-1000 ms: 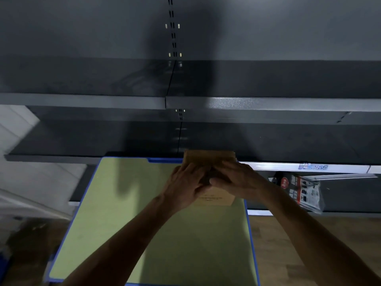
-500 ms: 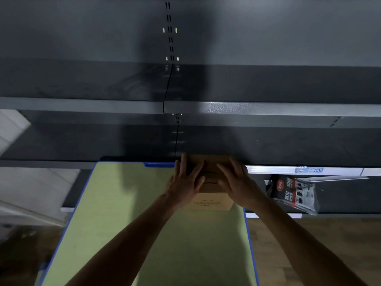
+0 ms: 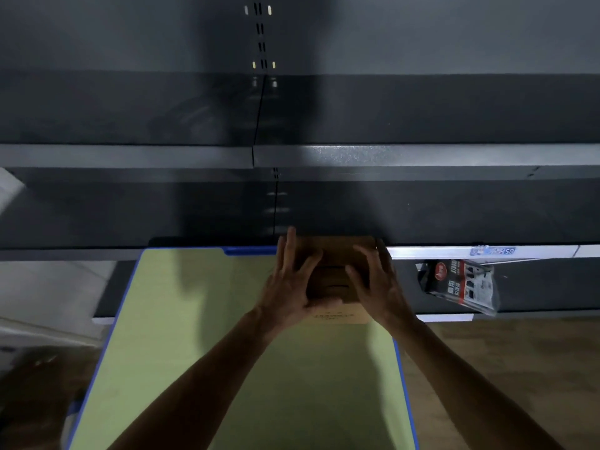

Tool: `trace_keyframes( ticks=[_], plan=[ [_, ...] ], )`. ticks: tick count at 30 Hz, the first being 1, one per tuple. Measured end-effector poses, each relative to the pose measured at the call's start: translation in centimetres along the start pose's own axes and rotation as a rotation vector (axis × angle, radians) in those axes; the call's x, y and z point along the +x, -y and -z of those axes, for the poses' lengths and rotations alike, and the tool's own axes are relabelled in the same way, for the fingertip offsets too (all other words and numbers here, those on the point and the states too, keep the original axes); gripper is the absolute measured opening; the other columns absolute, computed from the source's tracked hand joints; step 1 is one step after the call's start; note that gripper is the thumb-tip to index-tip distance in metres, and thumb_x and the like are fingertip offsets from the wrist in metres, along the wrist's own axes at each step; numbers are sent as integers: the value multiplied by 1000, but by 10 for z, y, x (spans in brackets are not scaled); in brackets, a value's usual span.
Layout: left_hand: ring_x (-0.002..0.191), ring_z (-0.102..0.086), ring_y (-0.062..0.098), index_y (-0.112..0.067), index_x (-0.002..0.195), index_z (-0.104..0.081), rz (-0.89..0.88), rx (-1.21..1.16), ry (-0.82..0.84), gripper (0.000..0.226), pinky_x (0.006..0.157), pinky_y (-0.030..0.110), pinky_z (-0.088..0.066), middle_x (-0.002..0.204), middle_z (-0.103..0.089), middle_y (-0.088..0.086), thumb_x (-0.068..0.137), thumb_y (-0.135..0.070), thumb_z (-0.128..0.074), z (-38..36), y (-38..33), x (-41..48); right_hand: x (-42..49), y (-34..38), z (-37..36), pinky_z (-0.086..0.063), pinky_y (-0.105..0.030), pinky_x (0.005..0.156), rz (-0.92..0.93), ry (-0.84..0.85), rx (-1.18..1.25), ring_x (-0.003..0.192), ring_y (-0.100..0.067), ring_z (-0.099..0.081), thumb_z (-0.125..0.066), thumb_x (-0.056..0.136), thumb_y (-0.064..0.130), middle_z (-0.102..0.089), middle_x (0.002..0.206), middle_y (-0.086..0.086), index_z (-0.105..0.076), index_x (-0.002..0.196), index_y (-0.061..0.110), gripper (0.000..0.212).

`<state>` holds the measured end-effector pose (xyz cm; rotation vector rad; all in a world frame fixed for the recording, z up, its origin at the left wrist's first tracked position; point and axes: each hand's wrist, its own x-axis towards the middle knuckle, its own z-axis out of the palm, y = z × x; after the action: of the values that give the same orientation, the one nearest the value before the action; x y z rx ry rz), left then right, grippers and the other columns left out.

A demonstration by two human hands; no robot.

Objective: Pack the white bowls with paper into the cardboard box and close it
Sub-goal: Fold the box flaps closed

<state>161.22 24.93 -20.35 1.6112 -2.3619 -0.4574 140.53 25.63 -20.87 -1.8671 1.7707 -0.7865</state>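
i see the cardboard box at the far edge of the green table, left hand and right hand spread flat on top, likely pressing flaps shut; bowls hidden.

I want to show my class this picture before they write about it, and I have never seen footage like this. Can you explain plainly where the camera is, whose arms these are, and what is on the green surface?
There is no machine here. The camera is worn on a person's head and looks forward and down, so the two bare arms reaching in from the bottom are that person's own. The left hand and right hand lie with fingers spread on top of a small cardboard box, pressing on its top flaps; neither hand grips it. The box stands at the far end of a green table with a blue edge. Behind are dark, empty-looking metal shelves, and a packaged item hangs at the right. No bowls or paper are visible.
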Motion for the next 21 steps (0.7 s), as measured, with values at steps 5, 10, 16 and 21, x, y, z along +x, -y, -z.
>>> trace_keyframes(
  ticks=[5,10,16,21],
  plan=[
    [147,18,35,-24,146,-15,-75,141,200,120,109,59,-35,159,19,12,54,-82,-64,15,2,17,4,-1,4,-55,-46,83,142,100,-297,149,-25,-8,-34,84,73,-5,163,0,-38,136,18,76],
    [141,-9,36,-32,149,-11,-144,185,167,120,105,52,-43,151,-9,13,55,-82,-64,21,-3,20,5,0,14,-57,-50,80,188,259,-376,149,-29,4,-37,74,84,7,162,-2,-23,147,28,93],
    [140,-14,35,-36,148,-13,-86,115,143,120,104,51,-44,148,-14,13,51,-92,-56,20,-6,22,15,-4,18,-55,-53,82,239,349,-448,146,-36,-16,-53,59,87,14,161,-5,-10,150,36,113],
    [131,-27,30,-34,147,-18,-157,148,129,116,97,46,-50,140,-23,12,53,-87,-61,24,-8,22,11,5,23,-55,-47,81,207,368,-412,136,-36,-35,-52,54,81,18,160,-3,-12,147,38,110]
  ],
)
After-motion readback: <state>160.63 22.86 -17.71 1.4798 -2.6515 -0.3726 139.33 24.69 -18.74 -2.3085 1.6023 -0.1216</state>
